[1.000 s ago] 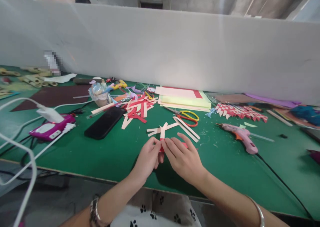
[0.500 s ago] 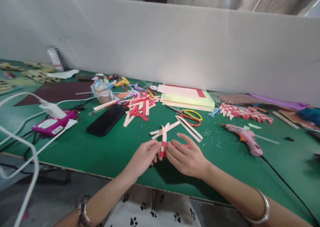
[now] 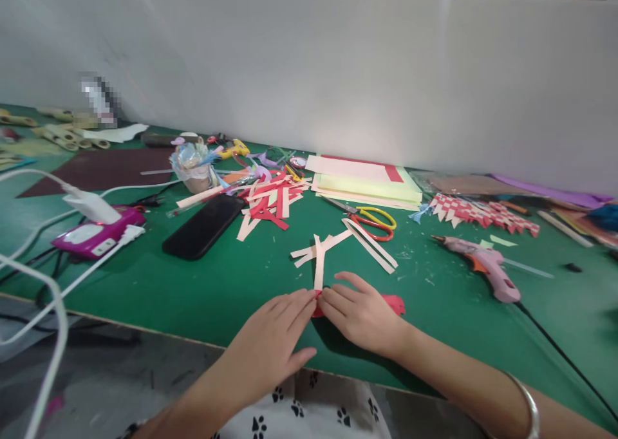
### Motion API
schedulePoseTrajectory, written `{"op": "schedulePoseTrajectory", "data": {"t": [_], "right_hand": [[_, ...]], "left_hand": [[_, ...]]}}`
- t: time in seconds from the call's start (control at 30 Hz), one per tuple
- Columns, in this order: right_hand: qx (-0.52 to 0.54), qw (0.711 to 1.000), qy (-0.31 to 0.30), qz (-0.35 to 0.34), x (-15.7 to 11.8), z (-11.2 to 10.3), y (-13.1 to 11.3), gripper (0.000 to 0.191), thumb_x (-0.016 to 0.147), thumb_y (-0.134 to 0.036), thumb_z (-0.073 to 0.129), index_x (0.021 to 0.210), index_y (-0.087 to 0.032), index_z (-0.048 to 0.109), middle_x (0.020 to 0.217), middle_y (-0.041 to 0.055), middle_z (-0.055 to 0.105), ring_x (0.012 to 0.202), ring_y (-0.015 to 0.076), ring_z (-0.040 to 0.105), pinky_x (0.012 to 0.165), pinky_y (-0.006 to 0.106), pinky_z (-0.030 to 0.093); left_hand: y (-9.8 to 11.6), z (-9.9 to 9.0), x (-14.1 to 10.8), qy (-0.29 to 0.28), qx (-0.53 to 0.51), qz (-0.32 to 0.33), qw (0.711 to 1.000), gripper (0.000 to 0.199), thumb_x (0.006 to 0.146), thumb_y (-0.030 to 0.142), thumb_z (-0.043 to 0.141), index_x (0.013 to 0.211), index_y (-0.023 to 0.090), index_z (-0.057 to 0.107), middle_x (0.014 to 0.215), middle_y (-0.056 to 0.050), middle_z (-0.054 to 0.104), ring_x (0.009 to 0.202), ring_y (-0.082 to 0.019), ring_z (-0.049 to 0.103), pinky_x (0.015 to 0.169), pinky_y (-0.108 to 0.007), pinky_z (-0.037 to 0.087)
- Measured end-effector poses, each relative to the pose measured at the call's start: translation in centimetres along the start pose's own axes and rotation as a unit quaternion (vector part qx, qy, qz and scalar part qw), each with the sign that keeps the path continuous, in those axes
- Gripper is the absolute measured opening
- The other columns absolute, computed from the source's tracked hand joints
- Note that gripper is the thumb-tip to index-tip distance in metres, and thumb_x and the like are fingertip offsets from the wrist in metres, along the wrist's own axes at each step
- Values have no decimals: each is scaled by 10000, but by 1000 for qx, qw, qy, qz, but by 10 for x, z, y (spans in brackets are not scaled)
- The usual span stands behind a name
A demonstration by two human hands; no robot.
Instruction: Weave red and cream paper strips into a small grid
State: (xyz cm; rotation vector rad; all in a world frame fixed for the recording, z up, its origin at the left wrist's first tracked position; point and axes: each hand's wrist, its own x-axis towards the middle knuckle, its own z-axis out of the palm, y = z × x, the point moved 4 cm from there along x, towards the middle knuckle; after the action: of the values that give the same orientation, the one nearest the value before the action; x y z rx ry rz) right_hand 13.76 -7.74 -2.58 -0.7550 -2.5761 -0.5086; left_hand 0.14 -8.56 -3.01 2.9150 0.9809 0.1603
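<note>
My left hand (image 3: 277, 336) lies nearly flat at the table's front, its fingertips pressing the red paper piece (image 3: 317, 305) and its thumb apart. Over the same piece rests my right hand (image 3: 364, 313), fingertips holding it down and one finger raised. A pale pink paper strip (image 3: 319, 265) stretches away from where the fingertips meet. Red paper (image 3: 396, 304) also shows beyond the right hand; most of the piece is hidden beneath that hand. Just ahead lie loose pale strips (image 3: 369, 244) and crossed strips (image 3: 304, 253).
Scissors (image 3: 369, 223) lie past the strips. To the right is a pink glue gun (image 3: 483, 265) with a black cord, near a red-and-white woven paper piece (image 3: 483, 214). On the left are a black phone (image 3: 203, 226), a purple power strip (image 3: 101, 236) and white cables. Paper sheets (image 3: 367, 185) lie behind.
Both hands have lowered the paper piece onto the table. My left hand has gone from a pinch to lying flat with its thumb out. The view has tilted down.
</note>
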Motion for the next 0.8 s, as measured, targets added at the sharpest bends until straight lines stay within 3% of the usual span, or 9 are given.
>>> {"op": "schedulePoseTrajectory", "data": {"t": [0.2,0.5,0.67,0.8], "right_hand": [[4,1000,-22,15,-7,-5,-2,285,887,-67,351,894,-93,635,863,62,681,739,151,586,846,353,425],[2,996,-79,50,-43,-21,2,334,899,-104,326,1134,-92,563,1120,87,639,984,193,591,865,396,455],[-3,991,-119,64,-61,-31,4,370,907,-115,283,1184,-102,528,1136,95,628,1029,202,568,887,418,439],[-19,988,-126,85,-72,-37,6,382,916,-110,237,1151,-97,539,1064,101,648,959,209,579,898,442,400]], "left_hand": [[1,-1,5,-53,57,7,997,565,852,505,415,1258,116,472,1321,-101,471,1164,-244,454,928,-362,357],[3,6,6,-115,48,24,992,705,852,592,297,1313,70,403,1381,-162,359,1243,-275,375,962,-376,329],[9,14,3,-117,61,29,991,853,781,680,325,1341,36,346,1408,-204,268,1283,-325,300,998,-408,297],[11,18,3,-109,97,35,989,916,741,715,347,1338,21,351,1408,-215,254,1294,-338,273,1012,-403,292]]}}
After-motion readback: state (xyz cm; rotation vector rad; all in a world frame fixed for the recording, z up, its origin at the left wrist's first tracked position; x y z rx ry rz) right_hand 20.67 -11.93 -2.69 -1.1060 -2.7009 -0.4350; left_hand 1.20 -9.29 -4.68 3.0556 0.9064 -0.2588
